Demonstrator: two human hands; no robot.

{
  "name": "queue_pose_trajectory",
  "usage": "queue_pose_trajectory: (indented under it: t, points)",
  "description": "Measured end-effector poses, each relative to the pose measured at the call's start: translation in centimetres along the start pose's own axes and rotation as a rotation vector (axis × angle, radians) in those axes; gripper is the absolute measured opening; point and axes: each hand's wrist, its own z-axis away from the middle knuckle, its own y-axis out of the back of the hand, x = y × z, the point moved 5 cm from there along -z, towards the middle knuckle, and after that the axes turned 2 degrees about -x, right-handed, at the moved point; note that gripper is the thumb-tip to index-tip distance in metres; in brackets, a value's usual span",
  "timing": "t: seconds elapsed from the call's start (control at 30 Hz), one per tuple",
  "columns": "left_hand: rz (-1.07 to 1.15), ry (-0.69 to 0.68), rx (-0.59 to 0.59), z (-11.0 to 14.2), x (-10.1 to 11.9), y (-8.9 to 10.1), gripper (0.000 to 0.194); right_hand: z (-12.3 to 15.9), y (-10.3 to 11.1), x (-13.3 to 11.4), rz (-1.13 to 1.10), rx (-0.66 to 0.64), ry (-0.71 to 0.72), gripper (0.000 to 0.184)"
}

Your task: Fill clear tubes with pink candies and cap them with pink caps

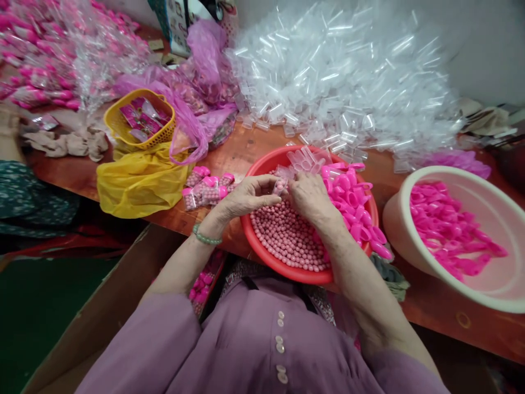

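My left hand (250, 196) is closed around a small clear plastic tube (280, 186) with pink beads inside, held above a red basin (268, 266). Against the tube's right side, my right hand (309, 198) is closed with its fingers bent down; what they hold is hidden. Loose pink beads (289, 235) fill the near left of the basin. Bright pink plastic pieces (355, 202) are heaped on its right, and several empty clear tubes (305, 158) lie at its far side. Left of the basin are filled tubes with pink caps (209, 189).
Clear tubes (340, 76) form a large pile behind the basin. A white tub (400, 219) of pink pieces stands right. To the left are a yellow basket (164, 131), yellow bag (141, 183), purple bags (207, 49), bagged pink items (45, 60) and another person's arm (10, 134).
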Motion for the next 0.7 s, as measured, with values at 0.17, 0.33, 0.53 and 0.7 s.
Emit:
queue_pose_trajectory:
  t: [0.17, 0.33, 0.53, 0.7]
  points:
    - [0.016, -0.096, -0.027, -0.1, 0.4, 0.0, 0.036, 0.7, 0.9, 0.9, -0.044, 0.092, 0.000, 0.036]
    - [0.037, -0.071, 0.019, -0.3, 0.3, 0.2, 0.037, 0.6, 1.0, 3.3, -0.356, 0.276, 0.015, 0.036]
    - [0.024, -0.053, 0.052, -0.4, 0.2, 0.2, 0.036, 0.2, 0.8, 3.9, -0.441, 0.341, 0.019, 0.039]
    - [0.056, -0.055, 0.156, -0.4, 0.1, 0.5, 0.044, 0.4, 0.9, 3.5, -0.282, 0.255, -0.042, 0.031]
